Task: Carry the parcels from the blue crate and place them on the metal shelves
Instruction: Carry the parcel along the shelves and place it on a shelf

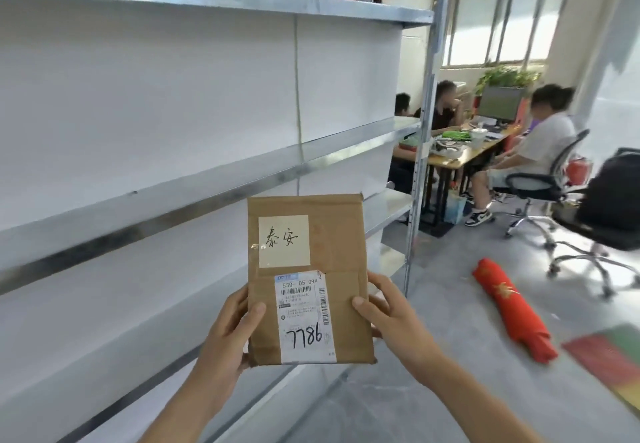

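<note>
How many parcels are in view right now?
1. The brown parcel is held upright in front of the metal shelves, left hand and right hand gripping its sides. None shows on the shelves.

The parcel (308,279) is brown, with a cream note and a white barcoded label; silver-grey shelves (214,179) behind it, a red patterned roll (512,311) right of it.

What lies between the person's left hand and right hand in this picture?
The head view shows a brown parcel between them: the left hand grips its left edge and the right hand its right edge.
</note>
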The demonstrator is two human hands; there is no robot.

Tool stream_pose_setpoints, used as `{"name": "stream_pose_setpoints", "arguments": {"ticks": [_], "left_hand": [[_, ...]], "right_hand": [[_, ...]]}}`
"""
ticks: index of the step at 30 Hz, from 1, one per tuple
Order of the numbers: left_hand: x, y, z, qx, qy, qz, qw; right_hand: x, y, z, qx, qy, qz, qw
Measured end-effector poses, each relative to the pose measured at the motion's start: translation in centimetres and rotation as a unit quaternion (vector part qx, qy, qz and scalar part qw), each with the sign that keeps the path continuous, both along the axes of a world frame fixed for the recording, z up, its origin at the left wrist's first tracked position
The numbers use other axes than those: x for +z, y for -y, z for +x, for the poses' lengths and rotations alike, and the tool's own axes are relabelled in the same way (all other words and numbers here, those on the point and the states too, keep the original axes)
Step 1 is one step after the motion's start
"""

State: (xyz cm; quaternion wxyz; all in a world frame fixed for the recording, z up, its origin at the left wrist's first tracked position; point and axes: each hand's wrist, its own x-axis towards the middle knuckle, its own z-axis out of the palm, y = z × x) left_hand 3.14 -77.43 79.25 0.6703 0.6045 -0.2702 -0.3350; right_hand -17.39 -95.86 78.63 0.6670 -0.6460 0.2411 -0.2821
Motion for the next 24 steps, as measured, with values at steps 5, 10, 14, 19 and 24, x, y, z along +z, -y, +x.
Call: {"name": "stream_pose_setpoints", "arguments": {"ticks": [5,10,14,19,24], "left_hand": [[1.7,7.5,-3.1,-0.01,0.023,0.008,1.0],[1.9,14.4,-3.9,-0.012,0.035,0.038,0.999],[1.0,20.2,-3.7,-0.024,0.033,0.052,0.998],[0.7,28.1,-2.6,-0.055,0.04,0.047,0.997],[1.4,35.3,-0.4,-0.074,0.06,0.031,0.995]], "right_hand": [[0.9,5.9,-3.5,-0.042,0.007,0.001,0.999],[1.5,10.9,-5.7,-0.092,0.014,-0.01,0.996],[1.4,15.2,-6.6,-0.127,0.001,-0.023,0.992],[2.0,21.2,-6.2,-0.163,0.003,-0.051,0.985],[2.9,27.3,-4.3,-0.182,-0.001,-0.066,0.981]]}}
